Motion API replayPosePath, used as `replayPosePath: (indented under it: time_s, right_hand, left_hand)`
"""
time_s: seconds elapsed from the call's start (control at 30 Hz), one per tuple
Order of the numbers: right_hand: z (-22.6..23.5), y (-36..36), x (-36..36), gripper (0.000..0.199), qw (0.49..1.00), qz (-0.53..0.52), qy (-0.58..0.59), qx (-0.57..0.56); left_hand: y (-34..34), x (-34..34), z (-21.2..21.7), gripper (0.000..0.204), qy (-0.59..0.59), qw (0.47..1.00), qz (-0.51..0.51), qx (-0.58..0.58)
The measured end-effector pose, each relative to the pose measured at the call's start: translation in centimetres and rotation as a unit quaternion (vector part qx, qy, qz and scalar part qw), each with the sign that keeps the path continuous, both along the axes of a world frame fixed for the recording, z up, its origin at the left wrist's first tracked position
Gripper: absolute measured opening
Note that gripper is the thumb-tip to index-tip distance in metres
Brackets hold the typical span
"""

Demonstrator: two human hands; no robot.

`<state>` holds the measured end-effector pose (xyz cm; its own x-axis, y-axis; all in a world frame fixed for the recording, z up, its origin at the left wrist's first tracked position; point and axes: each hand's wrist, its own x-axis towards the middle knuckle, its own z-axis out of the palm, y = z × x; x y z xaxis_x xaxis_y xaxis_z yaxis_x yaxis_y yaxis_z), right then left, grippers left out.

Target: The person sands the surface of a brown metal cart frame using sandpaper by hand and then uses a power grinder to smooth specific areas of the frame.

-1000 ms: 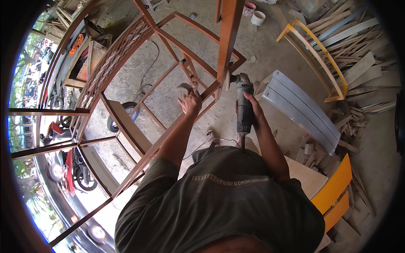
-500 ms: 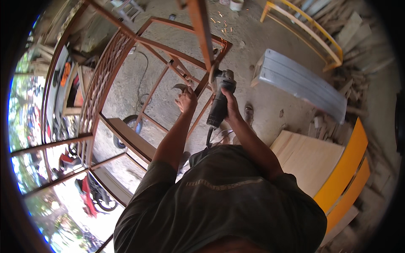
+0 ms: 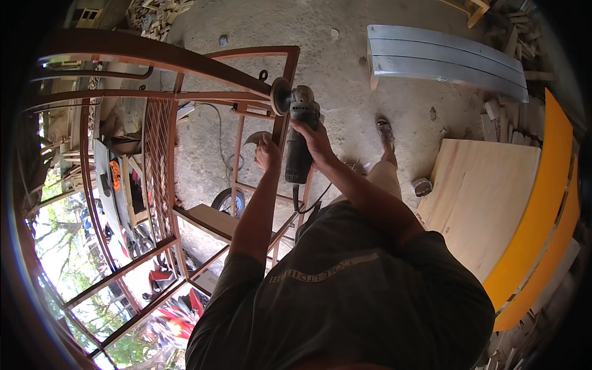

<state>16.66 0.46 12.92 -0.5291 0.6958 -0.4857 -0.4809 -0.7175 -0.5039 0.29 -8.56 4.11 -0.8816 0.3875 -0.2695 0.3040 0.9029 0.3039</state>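
Note:
My right hand (image 3: 316, 143) is wrapped around the black body of an angle grinder (image 3: 298, 161), its grey head pointing away from me. The grinder's round disc (image 3: 280, 97) stands on edge at the end of a thick reddish-brown bar of a large metal frame (image 3: 166, 58); I cannot tell whether they touch. Left of the grinder, my left hand (image 3: 267, 155) is closed on a thin, grey, crescent-shaped piece (image 3: 255, 139), whose curved tip sticks out to the left. A power cord (image 3: 297, 198) hangs from the grinder's rear end.
A silver-grey slatted bench (image 3: 447, 55) stands at the far right. Nearer on the right are a pale wooden panel (image 3: 481, 191) and a curved yellow-orange panel (image 3: 542, 203). A wheel (image 3: 228, 202) and a cable (image 3: 221, 132) lie beyond the frame's bars.
The view has shifted, and the frame's thick bar now runs out to the left. Sparks seen earlier no longer show. My right foot is now plainly visible, set out to the right.

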Motion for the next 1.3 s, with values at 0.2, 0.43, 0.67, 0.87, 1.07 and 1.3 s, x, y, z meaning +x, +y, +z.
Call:
replayPosePath:
  time_s: [0.2, 0.43, 0.67, 0.87, 1.07, 1.3]
  right_hand:
    - [-0.3, 0.3, -0.2, 0.044, 0.999, -0.003, -0.032, -0.003]
    - [-0.6, 0.8, 0.1, 0.044, 1.000, 0.015, -0.018, 0.000]
    - [-0.3, 1.0, 0.3, 0.036, 0.999, 0.024, -0.029, 0.011]
    - [-1.4, 1.0, 1.5, 0.037, 0.999, 0.044, -0.024, -0.014]
    - [-5.8, 1.5, 7.3, 0.040, 0.993, 0.065, -0.102, 0.009]
    - [-9.4, 5.8, 17.2, 0.065, 0.989, -0.074, -0.070, -0.107]
  left_hand:
    - [-0.2, -0.1, -0.5, 0.062, 0.012, 1.000, -0.005, 0.005]
    - [-0.3, 0.0, -0.9, 0.061, 0.046, 0.999, -0.012, 0.016]
    - [-0.2, 0.0, -0.7, 0.062, 0.046, 0.999, -0.009, 0.006]
    - [-0.3, 0.2, -0.8, 0.059, 0.073, 0.997, -0.020, 0.016]
    - [-0.1, 0.1, -0.5, 0.060, 0.051, 0.999, -0.008, 0.011]
    - [-0.8, -0.5, -1.4, 0.064, 0.071, 0.997, -0.034, 0.020]
